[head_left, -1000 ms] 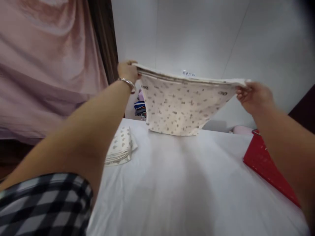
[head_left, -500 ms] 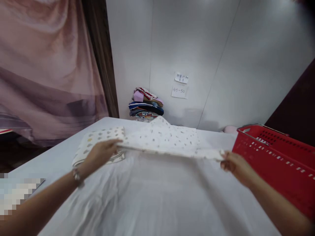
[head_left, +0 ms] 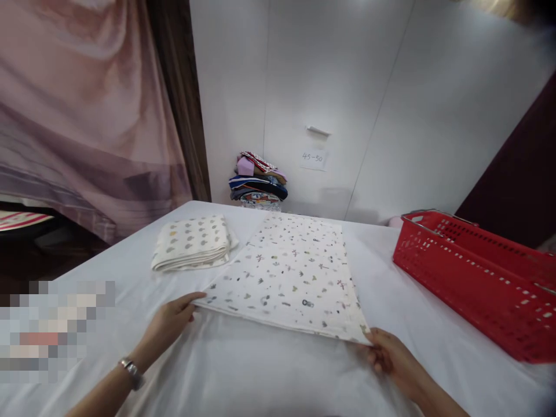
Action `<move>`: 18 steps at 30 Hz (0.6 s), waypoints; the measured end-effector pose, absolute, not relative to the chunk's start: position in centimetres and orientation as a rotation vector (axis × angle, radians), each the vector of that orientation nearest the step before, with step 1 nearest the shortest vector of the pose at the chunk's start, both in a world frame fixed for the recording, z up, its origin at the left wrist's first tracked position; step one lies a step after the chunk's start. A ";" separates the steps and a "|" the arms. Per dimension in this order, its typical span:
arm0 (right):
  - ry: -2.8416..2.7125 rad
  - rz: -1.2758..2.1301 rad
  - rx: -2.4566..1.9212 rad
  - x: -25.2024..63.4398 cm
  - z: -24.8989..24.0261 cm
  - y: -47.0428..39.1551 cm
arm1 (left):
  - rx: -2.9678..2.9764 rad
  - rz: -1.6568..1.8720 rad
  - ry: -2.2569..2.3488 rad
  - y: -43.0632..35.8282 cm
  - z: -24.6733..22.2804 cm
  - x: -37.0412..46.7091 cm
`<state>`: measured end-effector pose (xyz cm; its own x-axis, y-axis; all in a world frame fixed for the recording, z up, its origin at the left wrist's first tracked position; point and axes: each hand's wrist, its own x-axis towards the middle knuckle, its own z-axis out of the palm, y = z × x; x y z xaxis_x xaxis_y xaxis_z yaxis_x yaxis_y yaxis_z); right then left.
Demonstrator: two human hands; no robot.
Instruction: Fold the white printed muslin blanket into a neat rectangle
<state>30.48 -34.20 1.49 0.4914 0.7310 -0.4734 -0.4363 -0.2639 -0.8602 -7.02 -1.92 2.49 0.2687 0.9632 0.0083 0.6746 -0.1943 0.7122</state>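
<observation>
A white cloth (head_left: 291, 272) with a small scattered print of palms and leaves lies stretched over the white-covered table. Its near left corner is pinched in my left hand (head_left: 174, 315), which wears a metal bracelet (head_left: 131, 372) at the wrist. My right hand (head_left: 391, 353) grips the near right corner between thumb and fingers. The near edge runs taut between both hands, just above the table. To the left, beyond my left hand, rests a folded cream cloth (head_left: 193, 240) with rows of grey motifs and one yellow one.
On the right stands a red plastic basket (head_left: 469, 284) with metal handles. Against the white wall at the back is a stack of folded clothes (head_left: 258, 182). A paper marked 45-50 (head_left: 314, 158) hangs on that wall. Pink drapery (head_left: 87, 104) hangs at the left.
Both hands have come closer to me and lower, drawing the printed cloth's near edge with them. The cloth, bunched toward the back before, now lies flatter and longer. Both hands keep their grip.
</observation>
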 end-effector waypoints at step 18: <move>-0.355 1.369 -1.674 28.9 0.7 -34.3 | 2.397 0.304 1.456 -2.5 2.3 -8.8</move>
<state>28.86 -34.32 0.71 0.3416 0.7037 -0.6230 -0.3123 -0.5401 -0.7815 -8.77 -2.51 2.29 0.4582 0.8887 0.0157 0.8209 -0.4299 0.3759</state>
